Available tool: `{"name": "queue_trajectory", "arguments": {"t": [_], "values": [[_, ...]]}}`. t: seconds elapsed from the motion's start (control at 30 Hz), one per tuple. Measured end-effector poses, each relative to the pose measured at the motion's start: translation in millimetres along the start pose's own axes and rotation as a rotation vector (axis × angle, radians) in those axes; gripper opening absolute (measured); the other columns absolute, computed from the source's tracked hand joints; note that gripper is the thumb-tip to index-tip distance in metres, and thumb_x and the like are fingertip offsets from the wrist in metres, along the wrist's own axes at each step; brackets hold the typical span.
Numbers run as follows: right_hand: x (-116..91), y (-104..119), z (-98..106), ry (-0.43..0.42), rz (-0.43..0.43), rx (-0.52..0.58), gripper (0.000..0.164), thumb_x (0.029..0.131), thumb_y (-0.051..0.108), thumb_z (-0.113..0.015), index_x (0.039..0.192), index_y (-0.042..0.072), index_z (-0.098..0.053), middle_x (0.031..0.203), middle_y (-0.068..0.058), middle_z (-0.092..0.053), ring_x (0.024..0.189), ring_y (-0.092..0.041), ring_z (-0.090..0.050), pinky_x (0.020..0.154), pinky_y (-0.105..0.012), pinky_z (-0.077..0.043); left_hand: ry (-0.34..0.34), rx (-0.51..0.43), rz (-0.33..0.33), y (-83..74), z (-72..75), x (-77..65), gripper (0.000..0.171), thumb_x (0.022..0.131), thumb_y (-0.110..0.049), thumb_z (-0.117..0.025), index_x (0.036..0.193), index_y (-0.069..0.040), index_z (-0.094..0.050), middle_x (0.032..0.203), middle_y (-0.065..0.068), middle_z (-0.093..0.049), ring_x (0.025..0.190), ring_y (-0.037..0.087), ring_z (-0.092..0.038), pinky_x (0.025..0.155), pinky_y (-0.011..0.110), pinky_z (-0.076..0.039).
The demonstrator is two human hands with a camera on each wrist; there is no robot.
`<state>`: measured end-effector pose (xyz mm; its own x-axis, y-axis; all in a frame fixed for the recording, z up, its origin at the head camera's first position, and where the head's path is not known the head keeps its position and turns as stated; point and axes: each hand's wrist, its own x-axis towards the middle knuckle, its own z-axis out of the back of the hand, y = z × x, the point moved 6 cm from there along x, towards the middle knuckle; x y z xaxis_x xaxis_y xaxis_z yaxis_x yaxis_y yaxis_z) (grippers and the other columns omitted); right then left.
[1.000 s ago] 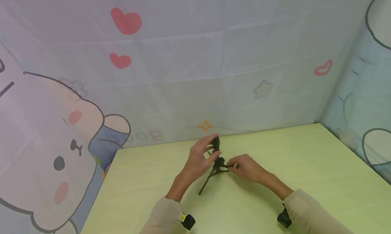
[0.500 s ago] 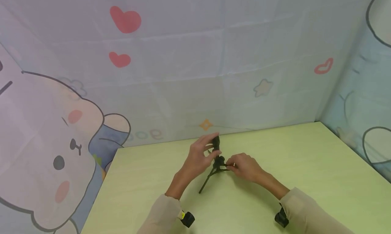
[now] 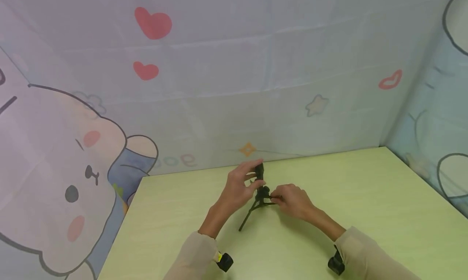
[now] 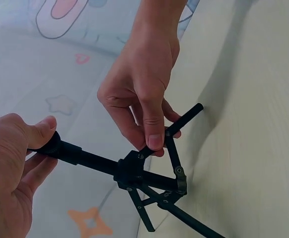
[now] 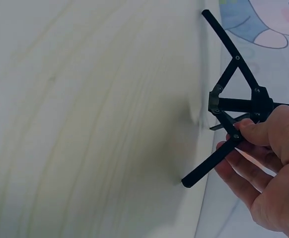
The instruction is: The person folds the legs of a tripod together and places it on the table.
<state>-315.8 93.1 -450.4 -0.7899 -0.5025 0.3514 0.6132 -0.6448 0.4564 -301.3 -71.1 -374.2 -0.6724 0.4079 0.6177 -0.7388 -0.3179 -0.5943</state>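
A small black tripod with its legs spread is held upright near the back of the table. My left hand grips the top of its column, thumb and fingers round the dark upper end. In the left wrist view the column runs from that hand down to the hub where the hinged legs meet. My right hand pinches one leg near its brace joint between thumb and fingers. Another leg angles out on the opposite side, and a third is partly hidden behind the hub.
The pale yellow-green table carries the work. Behind it hangs a cloth backdrop printed with hearts and a cartoon animal, meeting the table's back edge. A small black camera sits at each wrist, below the beige sleeves.
Both hands keep their holds on the tripod. The right hand's fingers have curled in slightly at the leg; otherwise the view has only shifted a little.
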Motion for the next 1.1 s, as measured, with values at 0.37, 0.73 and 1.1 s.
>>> {"name": "queue_trajectory", "arguments": {"t": [0.37,0.73,1.1], "values": [[1,6,5,-0.136,0.055,0.231,0.014,0.095,-0.002,-0.073,0.107,-0.005,-0.079,0.096,-0.008,-0.078,0.081,-0.018,-0.073,0.067,-0.027,-0.058,0.011,-0.012,0.003,-5.4,3.0,2.6,0.058,0.09,0.0,-0.079,0.144,0.0,-0.057,0.14,0.018,-0.06,0.122,0.031,-0.063,0.095,0.036,-0.058],[3,11,10,-0.046,0.098,0.192,0.007,0.095,0.0,-0.073,0.096,0.001,-0.08,0.087,-0.004,-0.077,0.074,-0.013,-0.072,0.067,-0.028,-0.059,0.05,0.016,0.022,-8.1,6.9,2.8,0.059,0.092,0.0,-0.078,0.146,0.0,-0.055,0.14,0.018,-0.058,0.117,0.03,-0.066,0.096,0.024,-0.055],[3,11,5,-0.128,0.017,0.262,0.014,0.097,-0.001,-0.07,0.106,-0.005,-0.08,0.095,-0.014,-0.078,0.058,-0.009,-0.066,0.059,-0.023,-0.053,0.027,0.049,0.026,-8.1,9.3,1.9,0.06,0.091,-0.003,-0.08,0.145,0.0,-0.055,0.136,0.017,-0.059,0.113,0.032,-0.067,0.093,0.03,-0.058]]}}
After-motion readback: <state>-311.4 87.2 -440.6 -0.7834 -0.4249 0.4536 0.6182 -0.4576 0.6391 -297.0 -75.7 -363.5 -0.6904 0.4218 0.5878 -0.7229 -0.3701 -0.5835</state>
